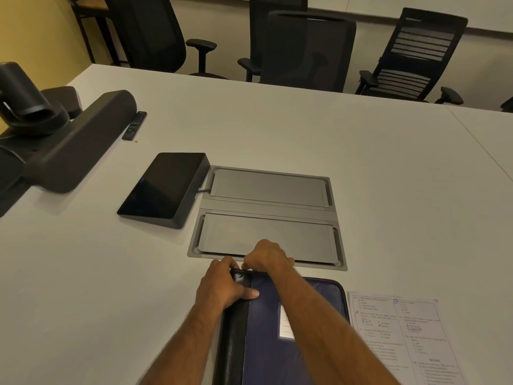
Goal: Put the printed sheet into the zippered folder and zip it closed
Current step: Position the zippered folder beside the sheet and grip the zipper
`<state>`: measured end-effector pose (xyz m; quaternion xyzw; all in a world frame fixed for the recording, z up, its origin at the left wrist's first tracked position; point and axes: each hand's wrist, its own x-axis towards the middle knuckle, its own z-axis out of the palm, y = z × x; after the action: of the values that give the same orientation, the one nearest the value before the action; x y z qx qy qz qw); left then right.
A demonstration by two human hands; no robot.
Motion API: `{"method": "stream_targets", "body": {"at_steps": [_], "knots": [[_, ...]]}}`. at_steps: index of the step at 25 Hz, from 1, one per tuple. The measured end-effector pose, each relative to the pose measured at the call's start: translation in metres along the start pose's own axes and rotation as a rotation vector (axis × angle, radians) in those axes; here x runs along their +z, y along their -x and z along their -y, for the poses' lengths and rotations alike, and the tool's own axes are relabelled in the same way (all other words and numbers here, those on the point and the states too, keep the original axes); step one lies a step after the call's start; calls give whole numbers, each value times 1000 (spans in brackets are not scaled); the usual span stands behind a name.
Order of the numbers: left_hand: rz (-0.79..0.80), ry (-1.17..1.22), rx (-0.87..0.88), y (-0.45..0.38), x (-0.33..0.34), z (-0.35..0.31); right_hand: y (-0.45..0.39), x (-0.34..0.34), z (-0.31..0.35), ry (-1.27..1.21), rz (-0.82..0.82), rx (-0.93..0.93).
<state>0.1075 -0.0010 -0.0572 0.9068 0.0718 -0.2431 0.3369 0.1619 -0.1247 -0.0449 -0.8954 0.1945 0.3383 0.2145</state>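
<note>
A dark blue zippered folder (pixel 299 309) with a black spine strip lies flat on the white table (pixel 277 129) near the front edge. My left hand (pixel 222 287) grips its far left corner, thumb pressed on the cover. My right hand (pixel 268 255) is pinched at the folder's far edge, right by that corner, where the zipper runs; the pull itself is hidden under the fingers. The printed sheet (pixel 402 337) lies flat on the table to the right of the folder, its left edge tucked under or against it.
A grey flip-lid cable box (pixel 269 190) is set into the table just beyond the hands. A black touch panel (pixel 166 187) sits to its left, a black speaker bar (pixel 80 143), camera and remote (pixel 134 125) farther left. Office chairs (pixel 308 48) line the far side.
</note>
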Motion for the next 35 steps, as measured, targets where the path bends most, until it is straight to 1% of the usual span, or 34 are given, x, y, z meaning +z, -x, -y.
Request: {"method": "stream_targets", "body": {"at_steps": [5,9,16,21,25,30,33,35], "knots": [[9,-58,5,-6,1,-3,-6,-1,-1,-104,40,27],[11,-74,1,-6,2,-3,-7,-1,2,-133,60,29],[-5,-94,-2,-6,3,-3,-9,-4,-1,-260,85,81],[-11,-87,-6,-6,2,-3,-7,-1,-1,-234,97,75],[-14,-79,-3,-6,1,-2,-7,0,1,-254,66,115],[-16,-56,4,-6,0,0,-2,-3,6,-207,108,127],[-11,-57,11,-7,0,0,-4,-1,5,-245,96,120],[-7,-57,14,-7,-1,1,-7,2,6,-338,65,113]]}}
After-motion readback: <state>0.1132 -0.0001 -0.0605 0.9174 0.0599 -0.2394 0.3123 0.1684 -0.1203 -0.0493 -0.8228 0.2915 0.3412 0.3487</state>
